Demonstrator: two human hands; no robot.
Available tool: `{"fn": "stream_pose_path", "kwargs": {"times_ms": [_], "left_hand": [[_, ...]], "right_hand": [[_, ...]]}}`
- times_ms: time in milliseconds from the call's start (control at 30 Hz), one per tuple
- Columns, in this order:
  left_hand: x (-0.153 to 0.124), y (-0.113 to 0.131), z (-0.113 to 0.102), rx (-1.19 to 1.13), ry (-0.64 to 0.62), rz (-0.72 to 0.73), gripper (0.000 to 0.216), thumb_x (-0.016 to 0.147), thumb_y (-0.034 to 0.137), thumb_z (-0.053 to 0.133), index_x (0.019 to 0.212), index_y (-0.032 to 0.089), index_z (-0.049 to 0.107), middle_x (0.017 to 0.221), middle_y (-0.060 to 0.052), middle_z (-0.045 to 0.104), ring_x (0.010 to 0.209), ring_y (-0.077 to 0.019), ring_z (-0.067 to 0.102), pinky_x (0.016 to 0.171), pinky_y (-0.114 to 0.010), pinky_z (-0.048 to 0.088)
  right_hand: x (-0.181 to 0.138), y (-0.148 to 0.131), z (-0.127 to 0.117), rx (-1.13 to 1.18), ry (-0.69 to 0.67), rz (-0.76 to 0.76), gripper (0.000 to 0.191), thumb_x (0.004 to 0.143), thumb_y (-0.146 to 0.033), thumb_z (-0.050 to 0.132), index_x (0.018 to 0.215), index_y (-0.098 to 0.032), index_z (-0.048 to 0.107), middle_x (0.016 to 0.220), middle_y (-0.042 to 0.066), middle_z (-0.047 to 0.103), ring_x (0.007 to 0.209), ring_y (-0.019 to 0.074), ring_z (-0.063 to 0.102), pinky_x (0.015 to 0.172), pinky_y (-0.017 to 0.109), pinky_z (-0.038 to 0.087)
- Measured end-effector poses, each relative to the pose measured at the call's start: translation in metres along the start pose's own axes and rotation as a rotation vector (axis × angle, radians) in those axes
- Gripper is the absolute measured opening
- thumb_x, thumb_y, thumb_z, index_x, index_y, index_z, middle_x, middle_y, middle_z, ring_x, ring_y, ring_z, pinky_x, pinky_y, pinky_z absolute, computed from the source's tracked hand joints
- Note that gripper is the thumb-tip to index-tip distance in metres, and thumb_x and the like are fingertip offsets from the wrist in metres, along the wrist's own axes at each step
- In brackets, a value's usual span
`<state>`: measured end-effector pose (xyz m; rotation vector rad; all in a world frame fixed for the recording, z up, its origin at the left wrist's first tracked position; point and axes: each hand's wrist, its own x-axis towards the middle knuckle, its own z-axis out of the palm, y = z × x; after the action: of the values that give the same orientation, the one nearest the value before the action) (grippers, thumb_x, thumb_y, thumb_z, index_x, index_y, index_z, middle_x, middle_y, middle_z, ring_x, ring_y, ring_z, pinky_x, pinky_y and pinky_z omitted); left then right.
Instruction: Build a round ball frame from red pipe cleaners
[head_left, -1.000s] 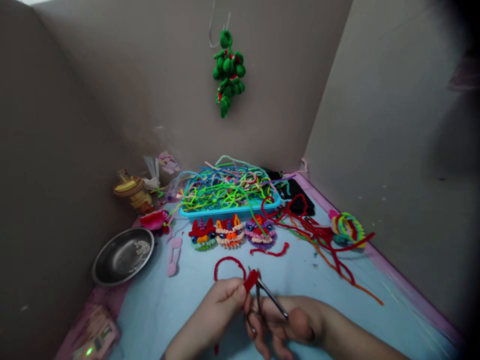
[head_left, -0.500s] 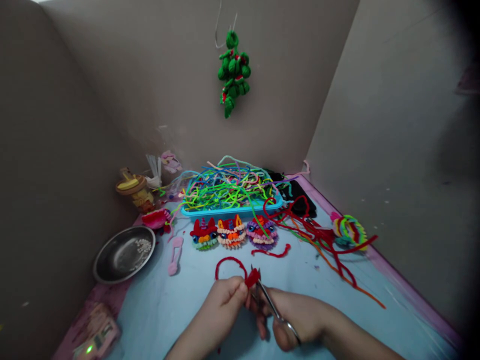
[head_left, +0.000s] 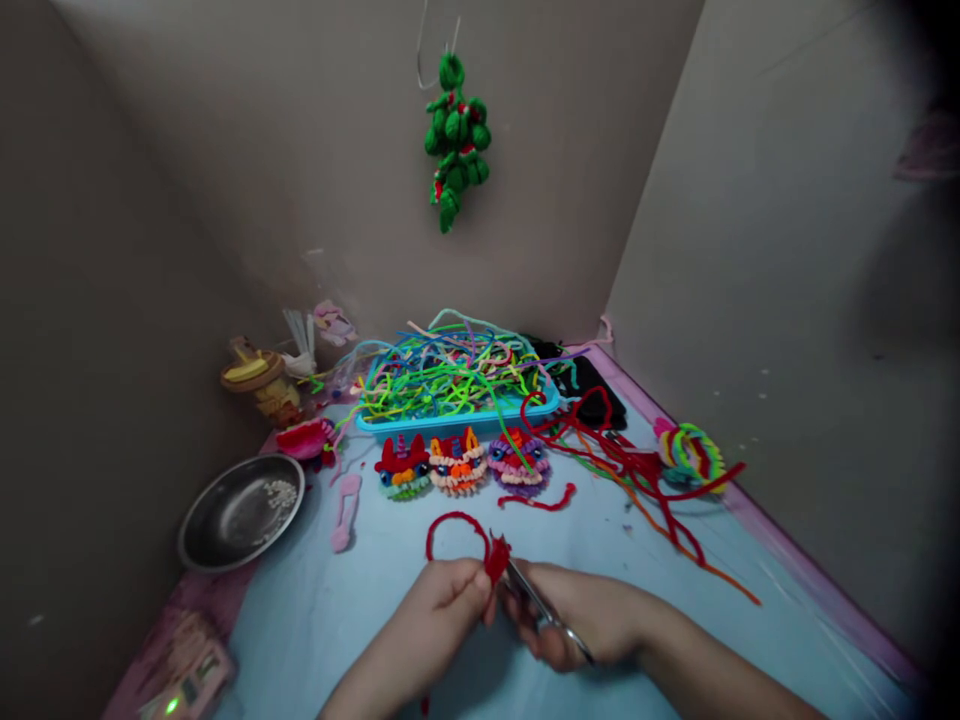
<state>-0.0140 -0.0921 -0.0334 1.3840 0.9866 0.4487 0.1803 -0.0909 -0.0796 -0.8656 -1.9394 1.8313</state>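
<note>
My left hand (head_left: 450,605) pinches a folded tuft of red pipe cleaner (head_left: 496,556) between thumb and fingers. From it a red loop curves up and to the left, and a red end shows below the wrist. Scissors (head_left: 541,603) are gripped in my right hand (head_left: 559,610), their blades pointing up and left against the tuft. The blade tips are partly hidden behind the red piece. Just beyond my hands lies a short red pipe cleaner piece (head_left: 541,500). Three fuzzy animal heads stand in a row behind it: a red one (head_left: 403,466), a peach-orange one (head_left: 457,464) and a purple one (head_left: 519,464).
A blue tray (head_left: 450,425) heaped with pipe cleaners stands at the back. Loose red and orange strands (head_left: 645,470) and a coiled bundle (head_left: 691,458) lie right. A metal bowl (head_left: 225,520), a pink clip (head_left: 345,515) and a pink device (head_left: 199,680) lie left. A green ornament (head_left: 456,145) hangs above.
The scissors' blades have come closer together and sit lower against the red tuft. The tuft now looks more frayed at its top. My head view has shifted slightly.
</note>
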Motion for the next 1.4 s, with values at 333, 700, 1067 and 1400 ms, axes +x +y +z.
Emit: {"fn": "stream_pose_path", "kwargs": {"times_ms": [333, 700, 1067, 1400], "left_hand": [[-0.001, 0.0, 0.004, -0.036, -0.093, 0.071, 0.053, 0.083, 0.061, 0.041, 0.063, 0.014, 0.053, 0.057, -0.004, 0.055, 0.053, -0.0148, 0.053, 0.054, -0.024, 0.039], [-0.006, 0.002, 0.01, 0.035, -0.088, 0.118, 0.051, 0.088, 0.056, 0.033, 0.062, 0.015, 0.05, 0.054, -0.004, 0.057, 0.047, -0.0127, 0.054, 0.048, -0.021, 0.041], [-0.005, 0.003, 0.004, 0.002, -0.113, 0.055, 0.049, 0.087, 0.058, 0.035, 0.066, 0.016, 0.049, 0.055, -0.004, 0.059, 0.046, -0.0142, 0.055, 0.044, -0.022, 0.039], [0.002, -0.002, -0.005, 0.252, 0.091, 0.153, 0.052, 0.086, 0.061, 0.032, 0.056, 0.019, 0.036, 0.054, 0.004, 0.035, 0.053, -0.0108, 0.034, 0.051, -0.023, 0.028]], "right_hand": [[0.005, 0.008, 0.016, 1.001, -0.372, -0.091, 0.08, 0.048, -0.07, 0.073, 0.096, -0.009, 0.054, 0.078, 0.006, 0.059, 0.055, 0.0092, 0.054, 0.039, 0.013, 0.043], [0.006, 0.009, 0.011, 1.046, -0.539, -0.116, 0.084, 0.048, -0.068, 0.073, 0.1, -0.005, 0.056, 0.089, 0.011, 0.056, 0.065, 0.0125, 0.059, 0.04, 0.015, 0.048], [0.011, 0.017, 0.032, 1.099, -0.329, -0.116, 0.1, 0.041, -0.093, 0.039, 0.084, -0.005, 0.054, 0.088, 0.016, 0.056, 0.062, 0.0128, 0.059, 0.036, 0.014, 0.043], [0.011, -0.004, 0.039, 1.178, -0.129, -0.026, 0.075, 0.046, -0.084, 0.058, 0.066, -0.012, 0.051, 0.064, 0.005, 0.058, 0.041, 0.0021, 0.04, 0.03, 0.011, 0.025]]}}
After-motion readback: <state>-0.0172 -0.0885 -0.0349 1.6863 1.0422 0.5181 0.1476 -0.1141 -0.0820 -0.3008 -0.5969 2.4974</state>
